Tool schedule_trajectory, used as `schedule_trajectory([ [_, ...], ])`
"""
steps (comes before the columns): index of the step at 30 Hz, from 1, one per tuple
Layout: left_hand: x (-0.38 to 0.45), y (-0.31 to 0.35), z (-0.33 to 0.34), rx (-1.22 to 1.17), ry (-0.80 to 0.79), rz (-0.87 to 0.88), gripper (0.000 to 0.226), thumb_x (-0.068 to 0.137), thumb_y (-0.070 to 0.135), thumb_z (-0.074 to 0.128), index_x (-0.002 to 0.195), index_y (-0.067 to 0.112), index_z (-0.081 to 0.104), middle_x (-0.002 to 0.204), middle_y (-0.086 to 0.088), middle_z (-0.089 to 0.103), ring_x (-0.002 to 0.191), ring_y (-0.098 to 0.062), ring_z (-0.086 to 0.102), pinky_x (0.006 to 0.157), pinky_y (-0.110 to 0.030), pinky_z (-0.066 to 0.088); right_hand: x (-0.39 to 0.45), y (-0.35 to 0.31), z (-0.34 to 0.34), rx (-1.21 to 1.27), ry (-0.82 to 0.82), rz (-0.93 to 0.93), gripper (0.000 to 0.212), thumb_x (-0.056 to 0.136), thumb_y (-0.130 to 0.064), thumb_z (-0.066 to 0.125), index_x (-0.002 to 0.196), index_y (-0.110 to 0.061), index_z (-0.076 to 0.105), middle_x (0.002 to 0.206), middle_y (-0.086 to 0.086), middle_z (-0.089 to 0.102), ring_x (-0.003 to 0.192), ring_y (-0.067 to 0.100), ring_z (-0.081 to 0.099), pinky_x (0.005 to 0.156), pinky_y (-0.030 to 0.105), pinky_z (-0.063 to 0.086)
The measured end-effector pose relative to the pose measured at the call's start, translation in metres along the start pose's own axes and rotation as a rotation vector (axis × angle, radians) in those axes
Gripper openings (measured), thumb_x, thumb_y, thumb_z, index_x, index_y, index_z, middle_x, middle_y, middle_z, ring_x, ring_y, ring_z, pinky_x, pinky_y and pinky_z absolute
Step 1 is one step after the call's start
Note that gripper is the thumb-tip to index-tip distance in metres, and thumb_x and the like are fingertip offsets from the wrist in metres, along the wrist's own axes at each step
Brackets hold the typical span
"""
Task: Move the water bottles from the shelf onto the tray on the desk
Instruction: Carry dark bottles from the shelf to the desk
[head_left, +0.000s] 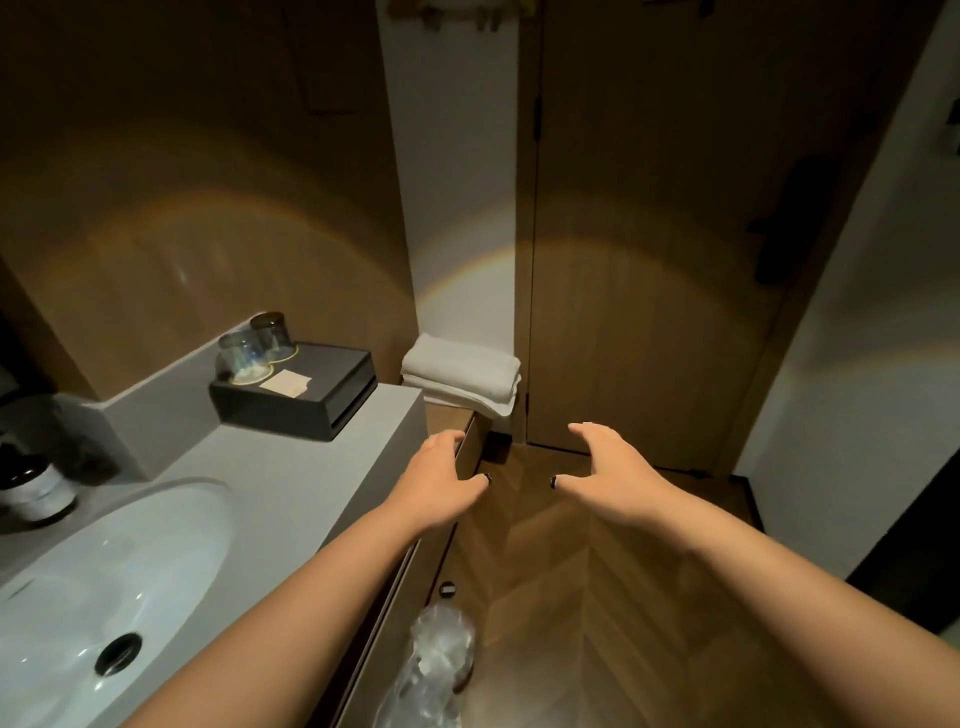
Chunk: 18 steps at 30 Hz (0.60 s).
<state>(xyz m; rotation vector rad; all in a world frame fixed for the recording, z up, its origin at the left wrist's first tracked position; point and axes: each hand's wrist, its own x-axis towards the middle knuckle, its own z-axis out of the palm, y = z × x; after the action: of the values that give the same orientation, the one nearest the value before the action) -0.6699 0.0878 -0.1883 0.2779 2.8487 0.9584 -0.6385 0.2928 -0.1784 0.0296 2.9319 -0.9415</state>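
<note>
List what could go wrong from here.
1. No water bottles or desk tray are in view, so both open hands, left hand and right hand, reach with no visible target.
2. The two glasses on the black box could be knocked by the left arm.

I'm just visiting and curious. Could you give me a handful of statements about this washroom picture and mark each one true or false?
1. Both hands hold nothing. True: the left hand and the right hand reach forward with relaxed fingers.
2. Two glasses stand on the black box. True.
3. The folded white towels lie in the sink. False: they sit past the end of the counter, by the wall; the sink holds no towels.
4. The right hand grips a water bottle. False: it is bare, above the wooden floor.
5. The wooden door ahead stands wide open. False: it is closed.
</note>
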Motion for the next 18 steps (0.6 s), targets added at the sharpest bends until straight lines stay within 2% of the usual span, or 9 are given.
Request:
schedule_trajectory([
  [3, 0.042, 0.011, 0.003, -0.001, 0.0, 0.003, 0.066, 0.088, 0.033, 0.06, 0.144, 0.017, 0.03, 0.15, -0.005, 0.033, 0.128, -0.025, 0.045, 0.104, -0.033, 0.037, 0.039, 0.01, -0.015, -0.015, -0.014, -0.018, 0.075, 0.086, -0.031, 0.062, 0.149, -0.016, 0.022, 0.157, 0.006, 0.018, 0.143, 0.022, 0.025, 0.112, 0.032, 0.029],
  [6, 0.081, 0.02, 0.011, -0.015, -0.001, -0.011, 0.066, 0.088, 0.033, 0.06, 0.144, 0.017, 0.03, 0.147, -0.007, 0.035, 0.121, -0.028, 0.051, 0.103, -0.036, 0.041, 0.077, 0.024, -0.029, -0.025, -0.028, -0.04, 0.074, 0.088, -0.031, 0.061, 0.149, -0.014, 0.022, 0.157, 0.007, 0.018, 0.145, 0.021, 0.019, 0.113, 0.031, 0.024],
  [10, 0.143, 0.038, 0.025, -0.021, 0.012, -0.043, 0.065, 0.089, 0.032, 0.06, 0.145, 0.016, 0.03, 0.147, -0.007, 0.037, 0.121, -0.027, 0.051, 0.103, -0.036, 0.04, 0.138, 0.049, -0.048, -0.032, -0.048, -0.055, 0.075, 0.087, -0.031, 0.061, 0.148, -0.013, 0.023, 0.157, 0.007, 0.019, 0.145, 0.021, 0.019, 0.113, 0.029, 0.023],
  [15, 0.214, 0.059, 0.042, -0.053, 0.042, -0.096, 0.065, 0.088, 0.031, 0.059, 0.145, 0.016, 0.03, 0.148, -0.005, 0.035, 0.119, -0.027, 0.052, 0.101, -0.035, 0.04, 0.209, 0.078, -0.078, -0.028, -0.073, -0.086, 0.075, 0.086, -0.032, 0.063, 0.148, -0.016, 0.023, 0.157, 0.006, 0.02, 0.138, 0.022, 0.034, 0.11, 0.032, 0.033],
  [18, 0.261, 0.073, 0.051, -0.078, 0.067, -0.151, 0.067, 0.088, 0.032, 0.059, 0.145, 0.016, 0.029, 0.148, -0.007, 0.036, 0.118, -0.028, 0.053, 0.101, -0.036, 0.041, 0.256, 0.094, -0.102, -0.021, -0.101, -0.13, 0.073, 0.086, -0.03, 0.062, 0.147, -0.017, 0.025, 0.155, 0.005, 0.023, 0.133, 0.022, 0.039, 0.107, 0.03, 0.034],
])
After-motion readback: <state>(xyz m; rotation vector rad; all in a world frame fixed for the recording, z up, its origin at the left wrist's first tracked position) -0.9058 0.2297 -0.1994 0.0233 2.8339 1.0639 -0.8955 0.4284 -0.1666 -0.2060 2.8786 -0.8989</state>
